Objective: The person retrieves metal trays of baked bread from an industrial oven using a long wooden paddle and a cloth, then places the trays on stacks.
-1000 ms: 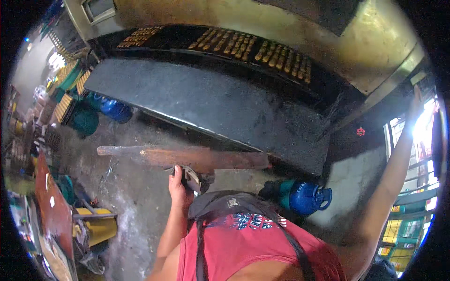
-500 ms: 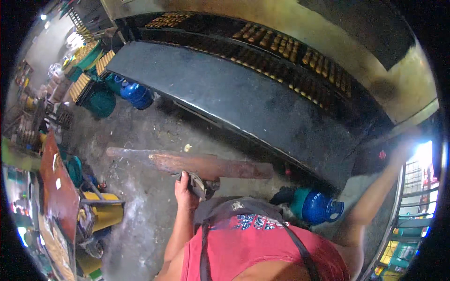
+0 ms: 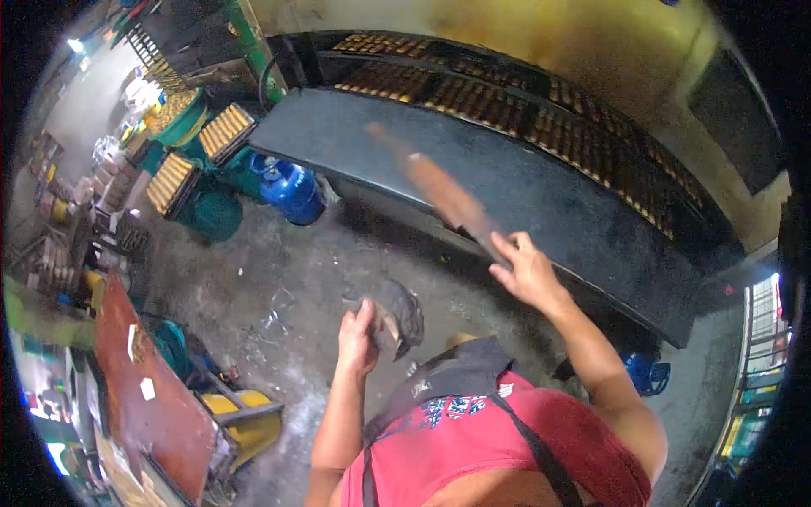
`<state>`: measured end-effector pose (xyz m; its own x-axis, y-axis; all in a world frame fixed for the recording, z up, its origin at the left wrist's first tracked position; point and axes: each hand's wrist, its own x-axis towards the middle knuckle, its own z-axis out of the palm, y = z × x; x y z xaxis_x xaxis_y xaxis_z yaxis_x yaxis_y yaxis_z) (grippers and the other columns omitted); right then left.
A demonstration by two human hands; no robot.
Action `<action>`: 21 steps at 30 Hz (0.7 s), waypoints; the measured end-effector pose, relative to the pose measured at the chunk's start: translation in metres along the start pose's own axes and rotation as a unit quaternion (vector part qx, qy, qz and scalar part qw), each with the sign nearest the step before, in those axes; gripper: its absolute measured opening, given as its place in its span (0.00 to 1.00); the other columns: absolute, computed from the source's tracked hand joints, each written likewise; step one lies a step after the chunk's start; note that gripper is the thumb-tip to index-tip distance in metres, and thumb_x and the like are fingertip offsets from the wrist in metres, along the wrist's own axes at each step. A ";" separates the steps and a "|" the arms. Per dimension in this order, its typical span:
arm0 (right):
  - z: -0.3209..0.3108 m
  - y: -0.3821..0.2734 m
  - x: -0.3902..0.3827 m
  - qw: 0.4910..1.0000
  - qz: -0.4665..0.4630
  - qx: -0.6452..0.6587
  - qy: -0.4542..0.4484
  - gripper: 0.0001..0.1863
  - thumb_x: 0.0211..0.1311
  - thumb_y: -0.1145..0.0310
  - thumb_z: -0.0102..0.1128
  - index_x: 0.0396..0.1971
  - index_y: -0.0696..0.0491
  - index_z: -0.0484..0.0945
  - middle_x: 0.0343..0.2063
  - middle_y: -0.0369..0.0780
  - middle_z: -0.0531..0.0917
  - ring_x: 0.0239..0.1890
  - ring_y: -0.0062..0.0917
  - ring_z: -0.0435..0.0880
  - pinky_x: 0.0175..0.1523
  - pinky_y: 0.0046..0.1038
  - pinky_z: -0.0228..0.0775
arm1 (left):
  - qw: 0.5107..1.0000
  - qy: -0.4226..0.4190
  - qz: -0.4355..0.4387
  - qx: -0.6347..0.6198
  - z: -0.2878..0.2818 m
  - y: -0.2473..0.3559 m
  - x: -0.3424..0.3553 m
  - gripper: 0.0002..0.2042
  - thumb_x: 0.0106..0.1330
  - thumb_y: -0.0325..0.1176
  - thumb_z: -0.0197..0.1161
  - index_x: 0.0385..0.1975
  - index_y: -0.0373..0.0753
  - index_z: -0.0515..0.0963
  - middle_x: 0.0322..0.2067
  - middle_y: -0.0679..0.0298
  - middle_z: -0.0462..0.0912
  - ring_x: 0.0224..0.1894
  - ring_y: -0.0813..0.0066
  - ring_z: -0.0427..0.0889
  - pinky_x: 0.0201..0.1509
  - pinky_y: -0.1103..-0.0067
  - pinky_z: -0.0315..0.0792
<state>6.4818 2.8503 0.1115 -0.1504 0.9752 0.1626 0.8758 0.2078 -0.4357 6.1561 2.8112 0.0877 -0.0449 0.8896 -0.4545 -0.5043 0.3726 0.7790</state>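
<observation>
My left hand (image 3: 358, 339) is closed on a dark, worn folded cloth pad (image 3: 397, 317), held above the floor in front of my apron. With my right hand (image 3: 530, 275) I grip the near end of a long brown wooden paddle (image 3: 448, 197). Tilted, the paddle points up and to the left across the black metal shelf (image 3: 338, 118), its far end blurred by motion. Beyond the shelf, in the open oven (image 3: 743, 232), dark trays bear rows of browned bread rolls (image 3: 473, 114).
Under the shelf's left end stands a blue gas cylinder (image 3: 291, 193). Nearby are trays of pale rolls (image 3: 173, 182) and a green tub (image 3: 182, 122). Another blue cylinder (image 3: 649, 374) stands at right. A reddish-brown board (image 3: 156, 397) and a yellow container (image 3: 253, 427) are at lower left.
The paddle has passed from my left hand to my right and swung up over the shelf. My right hand has come inward from the oven's right side. My left hand keeps the cloth pad.
</observation>
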 end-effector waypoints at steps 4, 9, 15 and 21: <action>-0.005 -0.031 0.096 0.994 0.056 -0.092 -0.011 0.29 0.58 0.53 0.61 0.59 0.44 0.71 0.45 0.51 0.74 0.42 0.47 0.79 0.48 0.43 0.73 | 0.997 0.051 0.013 -0.049 -0.055 0.033 0.037 0.15 0.64 0.41 0.65 0.39 0.39 0.69 0.36 0.64 0.77 0.37 0.75 0.77 0.41 0.75 0.73; -0.045 -0.051 0.192 0.998 0.058 -0.029 -0.010 0.27 0.52 0.55 0.66 0.52 0.51 0.78 0.39 0.52 0.81 0.44 0.44 0.80 0.52 0.38 0.70 | 0.999 0.011 0.025 -0.021 -0.105 0.095 0.116 0.11 0.65 0.39 0.63 0.39 0.41 0.72 0.35 0.68 0.78 0.38 0.76 0.77 0.44 0.76 0.72; -0.064 -0.095 0.229 0.994 0.100 0.042 -0.030 0.27 0.50 0.61 0.67 0.50 0.57 0.78 0.41 0.51 0.82 0.44 0.40 0.81 0.52 0.32 0.70 | 0.997 0.061 0.029 -0.034 -0.174 0.196 0.224 0.13 0.65 0.39 0.63 0.44 0.41 0.74 0.40 0.65 0.80 0.42 0.72 0.79 0.49 0.72 0.73; -0.067 -0.149 0.235 0.981 0.165 0.098 -0.013 0.28 0.46 0.64 0.69 0.49 0.61 0.78 0.39 0.49 0.82 0.44 0.35 0.82 0.51 0.29 0.70 | 0.998 0.042 -0.014 -0.049 -0.196 0.254 0.323 0.13 0.65 0.38 0.62 0.44 0.40 0.74 0.41 0.65 0.79 0.44 0.72 0.78 0.48 0.73 0.73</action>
<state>6.3462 3.0432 0.2739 0.1129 0.9929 -0.0382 0.7745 -0.1120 -0.6225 5.8444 3.1412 0.0546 -0.0997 0.8522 -0.5136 -0.5883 0.3659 0.7212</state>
